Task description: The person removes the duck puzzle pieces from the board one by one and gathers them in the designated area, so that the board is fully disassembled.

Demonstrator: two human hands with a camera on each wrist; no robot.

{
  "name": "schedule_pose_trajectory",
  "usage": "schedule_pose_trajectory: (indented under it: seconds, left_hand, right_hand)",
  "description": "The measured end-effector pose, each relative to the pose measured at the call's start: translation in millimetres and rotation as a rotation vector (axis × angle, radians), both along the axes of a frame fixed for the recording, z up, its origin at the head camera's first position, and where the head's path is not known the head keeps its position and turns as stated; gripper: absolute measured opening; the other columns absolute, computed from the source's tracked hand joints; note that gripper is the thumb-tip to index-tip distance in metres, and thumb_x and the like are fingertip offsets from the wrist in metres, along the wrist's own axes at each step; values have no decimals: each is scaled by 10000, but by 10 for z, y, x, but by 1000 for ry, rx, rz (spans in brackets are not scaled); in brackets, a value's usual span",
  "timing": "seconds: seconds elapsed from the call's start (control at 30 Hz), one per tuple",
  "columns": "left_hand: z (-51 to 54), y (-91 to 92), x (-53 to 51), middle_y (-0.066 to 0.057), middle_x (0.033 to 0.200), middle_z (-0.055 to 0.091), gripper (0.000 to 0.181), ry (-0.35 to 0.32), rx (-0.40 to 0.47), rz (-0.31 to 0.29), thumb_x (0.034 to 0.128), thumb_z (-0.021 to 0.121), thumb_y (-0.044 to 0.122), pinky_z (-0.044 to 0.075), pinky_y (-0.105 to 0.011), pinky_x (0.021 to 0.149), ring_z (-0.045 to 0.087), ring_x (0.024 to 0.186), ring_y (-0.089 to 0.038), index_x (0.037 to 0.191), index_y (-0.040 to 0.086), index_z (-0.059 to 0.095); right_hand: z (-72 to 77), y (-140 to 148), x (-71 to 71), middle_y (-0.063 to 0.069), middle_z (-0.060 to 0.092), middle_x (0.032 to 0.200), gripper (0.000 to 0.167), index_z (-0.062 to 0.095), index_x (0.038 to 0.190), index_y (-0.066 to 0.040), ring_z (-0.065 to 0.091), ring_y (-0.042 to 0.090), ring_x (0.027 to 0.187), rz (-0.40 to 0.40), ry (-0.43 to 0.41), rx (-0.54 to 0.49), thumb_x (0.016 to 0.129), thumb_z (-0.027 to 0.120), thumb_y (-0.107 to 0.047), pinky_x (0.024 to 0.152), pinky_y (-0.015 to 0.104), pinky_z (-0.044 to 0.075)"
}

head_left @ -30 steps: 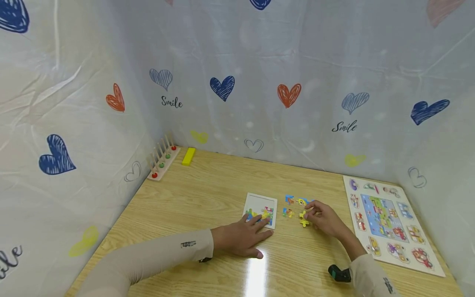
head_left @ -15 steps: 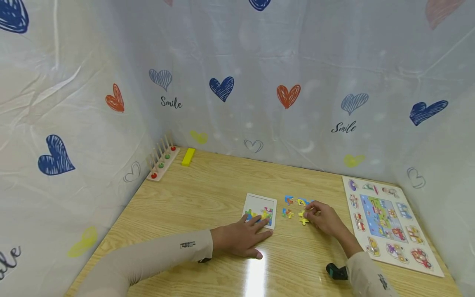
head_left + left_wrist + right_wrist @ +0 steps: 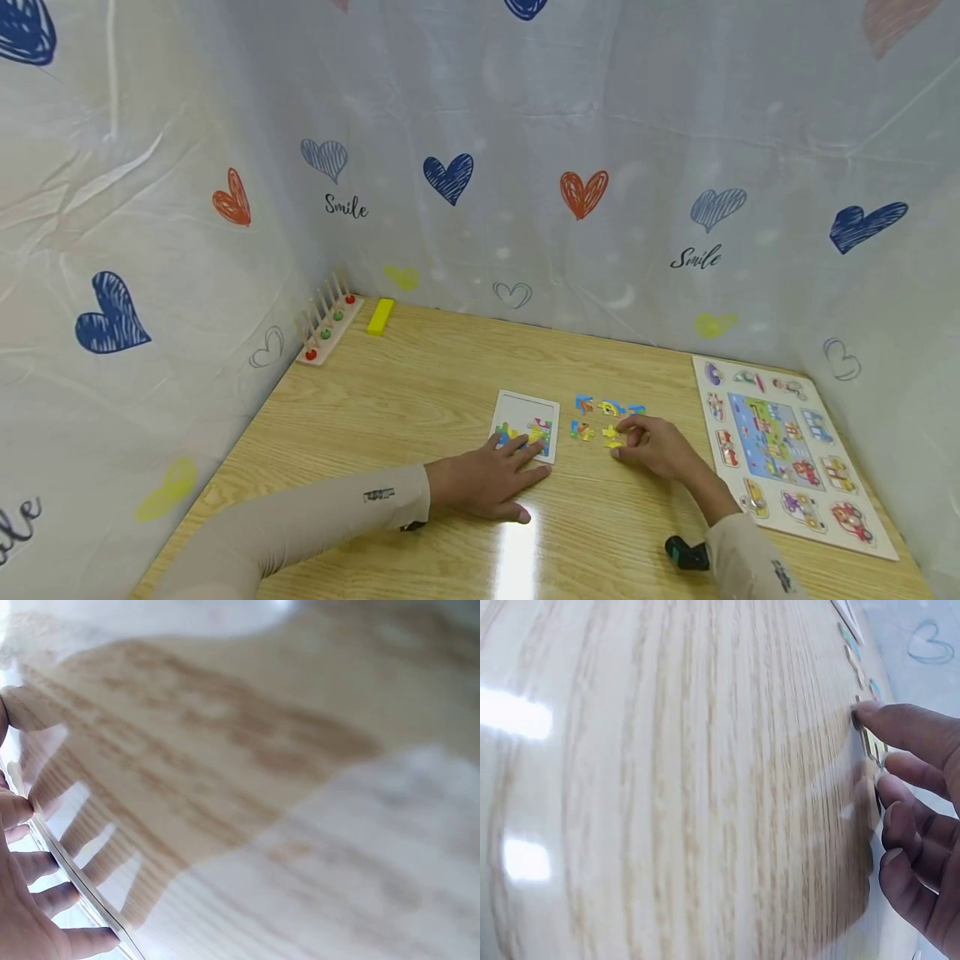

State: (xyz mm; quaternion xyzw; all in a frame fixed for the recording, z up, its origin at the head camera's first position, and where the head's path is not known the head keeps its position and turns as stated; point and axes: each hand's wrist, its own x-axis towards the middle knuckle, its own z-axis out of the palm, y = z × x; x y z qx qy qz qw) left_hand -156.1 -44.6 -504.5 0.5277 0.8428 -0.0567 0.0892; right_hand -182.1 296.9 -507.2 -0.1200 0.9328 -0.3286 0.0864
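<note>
My left hand [image 3: 487, 482] lies spread, its fingertips resting on the near part of a small white puzzle tray [image 3: 523, 398]. Several colourful pieces sit in the tray's near half, partly covered by those fingers. To the right, my right hand [image 3: 660, 448] has its thumb and forefinger at the edges of a yellow jigsaw piece [image 3: 610, 433], pinching it on the table. The right wrist view shows the same piece [image 3: 870, 744] edge-on between thumb and finger. Close by lie an orange-and-blue piece [image 3: 584, 404], a yellow-and-blue piece [image 3: 611, 407], a blue piece [image 3: 637, 409] and another multicoloured piece [image 3: 581, 431].
A large picture puzzle board [image 3: 772, 450] lies at the right. At the far left stand a pegged wooden rack [image 3: 330, 332] with red and green rings and a yellow block [image 3: 380, 317]. A heart-printed curtain [image 3: 480, 250] borders the wooden table [image 3: 420, 367].
My right thumb has shifted toward the near edge of the yellow jigsaw piece, covering more of it. The blue piece behind shows more. My left hand has stayed in place.
</note>
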Motion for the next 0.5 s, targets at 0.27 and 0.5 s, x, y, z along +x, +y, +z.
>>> schedule_pose_trajectory:
  seconds: [0.27, 0.5]
  left_hand:
    - [7, 8, 2, -124, 1686, 141, 741, 4, -12, 0, 1027, 233, 654, 367, -594, 1118, 216, 1534, -350, 1625, 220, 190]
    - [0, 14, -1, -127, 1681, 162, 745, 23, -17, 0, 1023, 233, 661, 379, -591, 1110, 235, 1528, -352, 1623, 221, 199]
  right_hand:
    - [-1, -29, 33, 2, 616, 843, 345, 687, 1115, -51, 505, 123, 687, -24, -3, -2, 861, 808, -250, 605, 259, 407]
    - [-10, -40, 36, -4, 628, 842, 345, 697, 1133, -50, 511, 116, 684, -32, 7, 9, 869, 798, -249, 603, 257, 415]
